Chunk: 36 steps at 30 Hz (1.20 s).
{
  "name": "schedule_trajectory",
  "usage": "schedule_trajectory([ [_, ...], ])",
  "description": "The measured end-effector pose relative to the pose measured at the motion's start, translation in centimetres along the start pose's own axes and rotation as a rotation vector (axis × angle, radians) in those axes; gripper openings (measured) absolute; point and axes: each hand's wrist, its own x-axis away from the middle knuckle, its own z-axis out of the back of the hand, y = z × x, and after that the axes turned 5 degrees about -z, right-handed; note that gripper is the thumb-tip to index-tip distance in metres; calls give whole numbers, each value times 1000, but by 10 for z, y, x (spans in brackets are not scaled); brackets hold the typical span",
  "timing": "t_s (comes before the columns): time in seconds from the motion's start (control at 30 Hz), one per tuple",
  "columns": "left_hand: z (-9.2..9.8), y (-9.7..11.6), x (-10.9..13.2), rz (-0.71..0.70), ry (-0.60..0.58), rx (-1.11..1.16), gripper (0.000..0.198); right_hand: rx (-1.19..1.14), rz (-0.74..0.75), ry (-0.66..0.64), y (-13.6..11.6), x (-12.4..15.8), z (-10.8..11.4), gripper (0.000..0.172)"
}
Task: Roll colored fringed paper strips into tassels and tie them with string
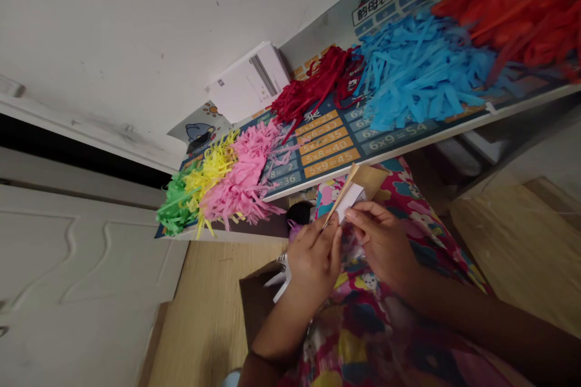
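Holds a brown paper packet (pixel 373 179) above the colourful patterned cloth (pixel 354 347) on the lap, near the edge of the desk (pixel 436 138). Clamps its lower end between thumb and fingers of the left hand (pixel 315 256). Points it aslant, long axis running from seven to one o'clock, brown flaps spread at the upper end. Lines up a white card (pixel 349 201) between the flaps along much the same axis, pinching its near right side with the right hand (pixel 380 240), fingertips just beside the left ones. Faces, from the packet, green strips (pixel 175 201) toward nine o'clock, pink strips (pixel 245 172) at ten, blue strips (pixel 417 72) near one.
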Motion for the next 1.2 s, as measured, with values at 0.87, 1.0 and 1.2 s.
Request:
schedule_trajectory([
  [0.87,12,0,3,5,-230,-142,43,103,96,17,-4,1,1,37],
  [1.0,12,0,3,2,-241,-167,44,150,131,-16,-3,2,8,36],
  [1.2,11,1,2,17,-234,-121,44,203,117,-27,-3,2,16,36],
])
